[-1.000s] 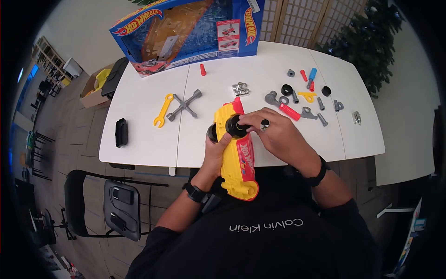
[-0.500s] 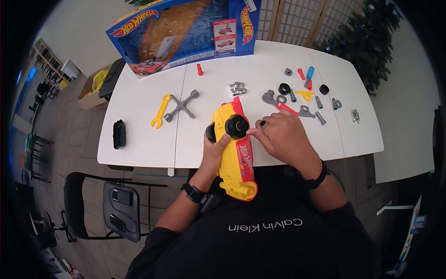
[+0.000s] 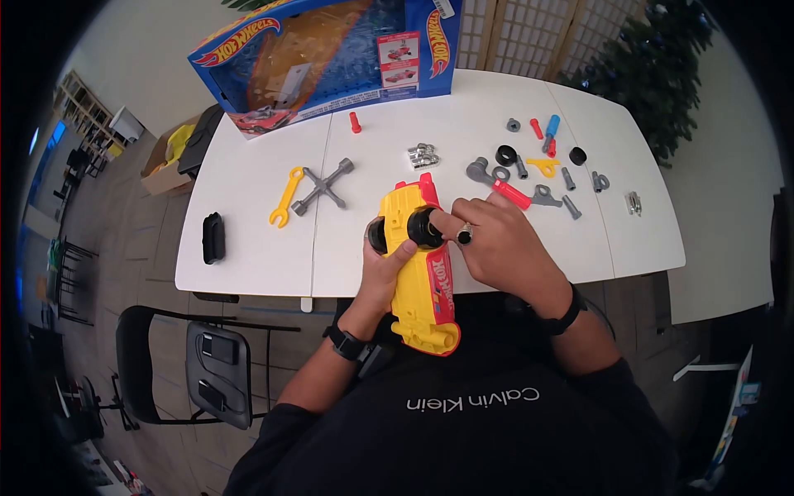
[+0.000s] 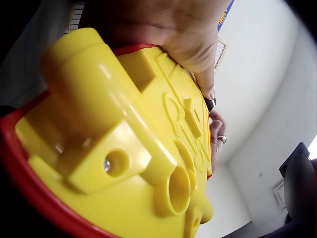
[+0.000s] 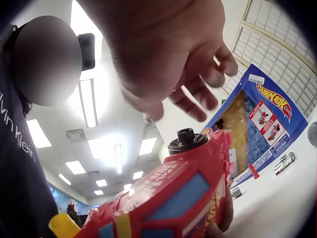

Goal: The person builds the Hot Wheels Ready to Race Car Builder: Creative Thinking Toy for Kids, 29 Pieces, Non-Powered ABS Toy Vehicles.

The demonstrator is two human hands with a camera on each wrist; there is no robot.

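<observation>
A red and yellow toy car (image 3: 413,285) is held on its side above the table's front edge, its yellow underside towards the left. The left hand (image 3: 382,273) grips it around the body, thumb on the yellow underside (image 4: 163,109). A black wheel (image 3: 424,228) faces the right hand (image 3: 504,244), whose fingers are at the wheel's hub in the head view. In the right wrist view the right hand (image 5: 168,64) has its fingers loosely bent just above the black wheel (image 5: 187,142), with a gap between them. Another black wheel (image 3: 377,236) shows beside the left hand.
A blue toy box (image 3: 331,62) stands at the back. On the left lie a yellow wrench (image 3: 286,198), a grey cross wrench (image 3: 323,188) and a black case (image 3: 213,238). Red, grey and blue toy parts, including a red-handled hammer (image 3: 512,195), are spread on the right.
The right hand moved off the wheel, then came back towards its hub with the fingers bent. The left hand keeps its grip, and the car has turned slightly.
</observation>
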